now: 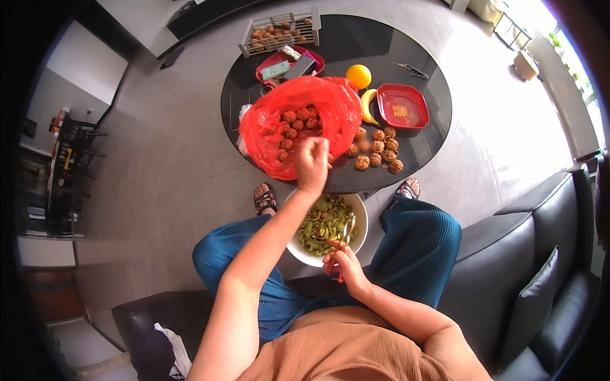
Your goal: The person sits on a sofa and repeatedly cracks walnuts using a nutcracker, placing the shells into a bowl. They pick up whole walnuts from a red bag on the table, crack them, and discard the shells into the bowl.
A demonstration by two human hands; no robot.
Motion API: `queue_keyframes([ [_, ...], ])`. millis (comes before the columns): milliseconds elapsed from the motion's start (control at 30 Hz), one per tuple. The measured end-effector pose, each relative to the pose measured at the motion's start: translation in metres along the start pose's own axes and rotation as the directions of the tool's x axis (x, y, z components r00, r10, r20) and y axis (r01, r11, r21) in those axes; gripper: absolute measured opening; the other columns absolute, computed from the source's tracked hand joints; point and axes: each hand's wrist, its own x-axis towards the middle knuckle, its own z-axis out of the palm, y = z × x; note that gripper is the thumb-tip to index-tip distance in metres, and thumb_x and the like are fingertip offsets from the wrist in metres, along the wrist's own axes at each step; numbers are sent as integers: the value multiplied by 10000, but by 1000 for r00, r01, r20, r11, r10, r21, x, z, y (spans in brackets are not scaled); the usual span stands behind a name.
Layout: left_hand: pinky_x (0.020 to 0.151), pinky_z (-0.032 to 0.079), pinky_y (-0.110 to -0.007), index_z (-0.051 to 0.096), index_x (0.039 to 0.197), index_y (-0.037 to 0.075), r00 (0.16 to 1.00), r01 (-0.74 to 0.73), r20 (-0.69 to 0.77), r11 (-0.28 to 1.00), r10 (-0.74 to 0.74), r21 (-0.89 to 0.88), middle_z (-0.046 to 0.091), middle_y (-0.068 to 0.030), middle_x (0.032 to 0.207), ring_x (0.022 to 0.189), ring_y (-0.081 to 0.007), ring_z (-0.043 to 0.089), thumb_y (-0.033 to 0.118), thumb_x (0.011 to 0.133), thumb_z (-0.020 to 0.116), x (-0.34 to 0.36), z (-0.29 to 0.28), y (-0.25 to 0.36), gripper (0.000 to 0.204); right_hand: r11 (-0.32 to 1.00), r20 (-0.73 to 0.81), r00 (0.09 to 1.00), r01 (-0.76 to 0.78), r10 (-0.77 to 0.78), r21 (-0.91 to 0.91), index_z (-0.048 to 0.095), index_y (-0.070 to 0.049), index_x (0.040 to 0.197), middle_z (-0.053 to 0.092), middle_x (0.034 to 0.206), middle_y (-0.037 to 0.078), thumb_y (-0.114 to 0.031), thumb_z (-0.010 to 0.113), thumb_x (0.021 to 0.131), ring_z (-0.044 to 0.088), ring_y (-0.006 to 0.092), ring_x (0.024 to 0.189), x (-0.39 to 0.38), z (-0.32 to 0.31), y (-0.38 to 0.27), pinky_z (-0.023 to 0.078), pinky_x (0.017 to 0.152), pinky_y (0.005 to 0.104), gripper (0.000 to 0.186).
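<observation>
Walnuts, bagged [290,133]: brown, whole, wrinkled; lying together inside an open red plastic bag [257,143], thin, translucent and crumpled, mouth spread wide, on the near left part of the table.

Walnuts, loose [377,147]: a cluster just right of the bag, near the table's front edge; same brown, ridged shells; one blurred.

Left hand [313,164]: at the bag's near rim, fingers bent inward; whether they are pressed together, or close on anything, cannot be told.

Right hand [344,259]: fingers clamped around a red-handled metal tool [345,240], its metal end pointing away from the body, over the bowl.

Bowl [364,222]: white, round, between the knees, below the table edge; filled with curled green pieces [319,230].

Square tray [416,95]: red, dark-rimmed, gold lettering at centre; beyond the loose walnuts.

Banana [368,106]: yellow, between bag and square tray. Orange fruit [358,76]: round, just behind the banana.

Second tray [320,61]: red, behind the bag, holding small boxes; any print too small to read.

Basket [272,44]: slatted, holding brown round items, at the far edge.

Scissors [416,70]: far right.

Table [356,43]: black, glossy, oval.
</observation>
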Motion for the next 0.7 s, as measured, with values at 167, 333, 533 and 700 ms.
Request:
queue_keyframes([
  [167, 861, 481, -422, 615, 1053, 68, 899, -379, 91, 660, 428, 648, 592, -128, 1099, 1059, -335, 560, 96, 863, 586, 87, -26, -26, 195, 999, 8, 999, -43, 43, 16, 365, -9, 1350, 597, 881, 48, -206, 419, 921, 577, 124, 716, -1, 1, -6, 390, 459, 194, 476],
  [333, 971, 448, -449, 591, 1154, 99, 943, -330, 305, 261, 132, 907, 504, -99, 1278, 1206, -344, 466, 64, 784, 628, 120, -22, -27, 373, 995, 34, 995, -93, 93, 21, 350, -5, 1365, 595, 894, 49, -194, 442, 913, 568, 125, 729, 0, 0, -6, 400, 487, 194, 499],
  [533, 935, 461, -463, 592, 1105, 72, 920, -389, 368, 214, 131, 896, 519, -150, 1197, 1184, -359, 481, 58, 755, 665, 120, -22, -27, 357, 993, 40, 993, -114, 114, 16, 344, -7, 1369, 588, 887, 42, -195, 450, 907, 559, 120, 723, -1, 1, -7, 401, 499, 202, 510],
  [700, 863, 486, -447, 591, 1066, 30, 888, -456, 350, 473, 298, 754, 571, -179, 1059, 1037, -376, 562, 61, 752, 701, 97, -49, -21, 334, 994, 63, 992, -110, 111, -14, 346, -14, 1367, 582, 880, 31, -214, 452, 894, 556, 116, 702, -2, 6, -9, 389, 487, 207, 524],
])
